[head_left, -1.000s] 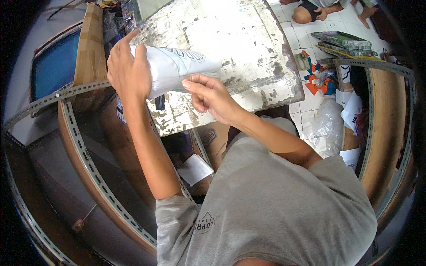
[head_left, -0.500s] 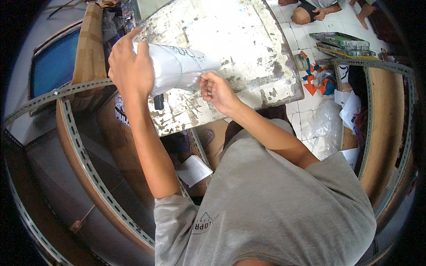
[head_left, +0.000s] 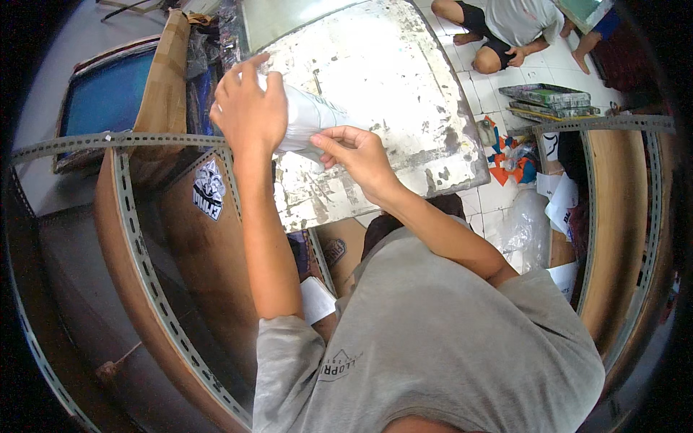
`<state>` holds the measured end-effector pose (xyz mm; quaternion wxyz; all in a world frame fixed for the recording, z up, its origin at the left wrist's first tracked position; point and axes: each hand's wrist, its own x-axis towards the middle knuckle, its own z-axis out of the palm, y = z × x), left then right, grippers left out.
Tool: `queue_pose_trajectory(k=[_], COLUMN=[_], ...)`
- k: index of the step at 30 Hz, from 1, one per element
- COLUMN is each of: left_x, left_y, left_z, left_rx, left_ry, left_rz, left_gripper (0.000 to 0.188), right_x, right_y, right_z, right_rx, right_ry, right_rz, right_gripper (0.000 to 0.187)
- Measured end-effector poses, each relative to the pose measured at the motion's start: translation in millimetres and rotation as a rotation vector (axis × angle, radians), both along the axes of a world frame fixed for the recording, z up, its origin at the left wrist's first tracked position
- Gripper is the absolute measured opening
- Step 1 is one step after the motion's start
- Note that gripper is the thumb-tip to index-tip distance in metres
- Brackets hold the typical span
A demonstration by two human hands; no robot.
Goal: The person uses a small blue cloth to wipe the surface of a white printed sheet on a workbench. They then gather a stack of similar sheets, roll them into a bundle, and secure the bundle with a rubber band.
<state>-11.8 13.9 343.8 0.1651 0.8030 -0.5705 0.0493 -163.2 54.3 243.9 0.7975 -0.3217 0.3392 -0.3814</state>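
My left hand (head_left: 249,108) grips a white rolled sheet in clear plastic wrap (head_left: 312,119) and holds it over a worn, paint-scraped metal tabletop (head_left: 390,86). My right hand (head_left: 357,155) pinches the lower end of the same roll with its fingertips. Both forearms rise from the lower edge across my grey shirt. The far end of the roll is hidden behind my left hand.
Perforated metal angle bars (head_left: 137,238) and brown boards (head_left: 216,245) frame a shelf to the left. Another wooden shelf (head_left: 621,216) stands at right. A person sits on the tiled floor (head_left: 505,32) beside stacked flat packs (head_left: 556,97). A cardboard box (head_left: 339,249) and plastic bags (head_left: 527,231) lie below.
My right hand has slid left along the roll toward my left hand and now pinches the end. The roll has been pulled closer in and shows less length.
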Motion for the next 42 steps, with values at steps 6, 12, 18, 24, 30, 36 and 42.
queue_pose_trajectory(k=[6, 12, 18, 24, 30, 36, 42], left_x=[-3.0, -5.6, -4.7, -8.1, -4.4, -2.3, -6.0], left_y=[0.7, 2.5, 3.0, 3.5, 6.2, 5.8, 6.9], left_z=[-0.4, 0.7, -0.2, 1.3, 1.1, 0.1, 1.4], left_rx=[-0.018, -0.003, -0.012, 0.003, 0.005, -0.008, 0.004], left_ry=[0.009, -0.008, -0.014, -0.007, -0.003, -0.008, -0.021], left_rz=[-0.009, 0.011, 0.016, 0.02, -0.004, 0.002, 0.0], left_gripper=[0.048, 0.048, 0.048, 0.047, 0.047, 0.046, 0.044], right_x=[3.2, 15.2, 18.5, 3.0, -20.2, -2.4, 0.4], right_y=[-3.1, 4.5, 8.5, -7.2, -59.0, -106.7, -131.7], right_z=[-10.9, -10.6, -7.7, -5.2, -34.3, -27.1, -15.2], right_rx=[-0.044, -0.107, -0.114, -0.224, -0.155, -0.276, -0.52], right_ry=[-0.035, -0.054, -0.113, 0.054, 0.071, 0.396, 0.566], right_rz=[-0.048, -0.187, -0.224, -0.015, 0.06, 0.357, 0.549], right_gripper=[0.024, 0.011, 0.008, 0.012, 0.033, 0.043, 0.034])
